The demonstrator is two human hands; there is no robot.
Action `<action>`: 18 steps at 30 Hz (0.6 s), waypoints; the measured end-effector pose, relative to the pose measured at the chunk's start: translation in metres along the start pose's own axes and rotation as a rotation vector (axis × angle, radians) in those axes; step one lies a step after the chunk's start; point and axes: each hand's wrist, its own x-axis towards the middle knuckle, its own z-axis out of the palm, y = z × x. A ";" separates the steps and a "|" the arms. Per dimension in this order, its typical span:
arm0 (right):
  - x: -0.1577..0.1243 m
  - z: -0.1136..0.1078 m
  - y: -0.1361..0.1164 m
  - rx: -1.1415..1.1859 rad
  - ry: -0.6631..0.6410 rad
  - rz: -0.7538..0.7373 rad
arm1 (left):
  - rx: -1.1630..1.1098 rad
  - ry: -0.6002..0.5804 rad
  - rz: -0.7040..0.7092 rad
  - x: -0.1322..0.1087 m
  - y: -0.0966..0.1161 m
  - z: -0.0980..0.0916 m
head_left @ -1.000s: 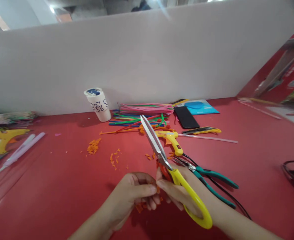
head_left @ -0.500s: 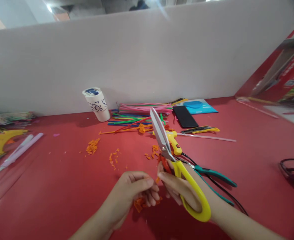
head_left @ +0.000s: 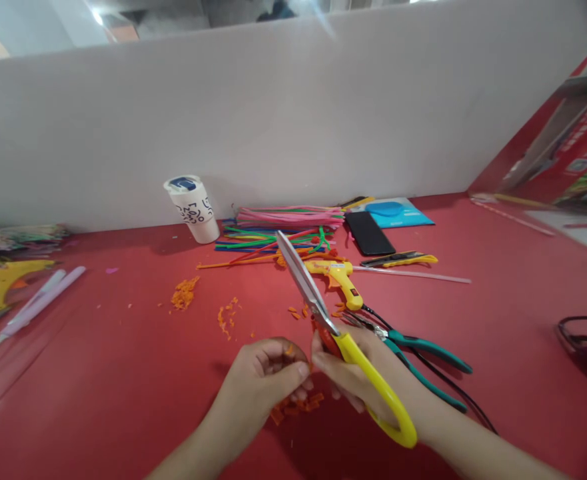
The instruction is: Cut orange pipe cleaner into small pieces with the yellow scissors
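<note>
Left hand (head_left: 266,377): grip pinched shut, thumb against fingertips, on a small orange piece (head_left: 289,349). The piece sits low and centre in view, just at 9 o'clock of the scissors' pivot.

Right hand (head_left: 360,377): grip closed around the yellow handle of the scissors (head_left: 318,310). The blades lie together and point toward 11 o'clock, raised off the bench (head_left: 98,373).

Orange scraps (head_left: 298,405) lie on the bench at 6 o'clock, directly under both hands. More orange crumbs (head_left: 186,292) lie well apart at 10 o'clock.

A yellow glue gun (head_left: 340,275) lies at 12 o'clock of the right hand. Green-handled pliers (head_left: 426,363) are just beside it at 3 o'clock. Coloured sticks (head_left: 283,227), a black phone (head_left: 368,233) and a white cup (head_left: 193,208) stand farther off, between 11 and 1 o'clock.
</note>
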 end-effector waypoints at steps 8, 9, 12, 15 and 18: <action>0.017 -0.018 0.001 -0.344 0.407 -0.112 | 0.366 0.217 0.204 0.009 0.012 -0.031; 0.020 -0.024 0.002 -0.430 0.425 -0.124 | 0.420 0.243 0.213 0.011 0.014 -0.036; 0.028 -0.036 0.002 -0.606 0.489 -0.074 | 0.608 0.307 0.270 0.017 0.015 -0.048; 0.029 -0.042 0.002 -0.599 0.493 -0.041 | 0.751 0.363 0.339 0.020 0.012 -0.054; 0.025 -0.043 0.002 -0.523 0.485 -0.044 | 0.926 0.428 0.330 0.021 0.010 -0.059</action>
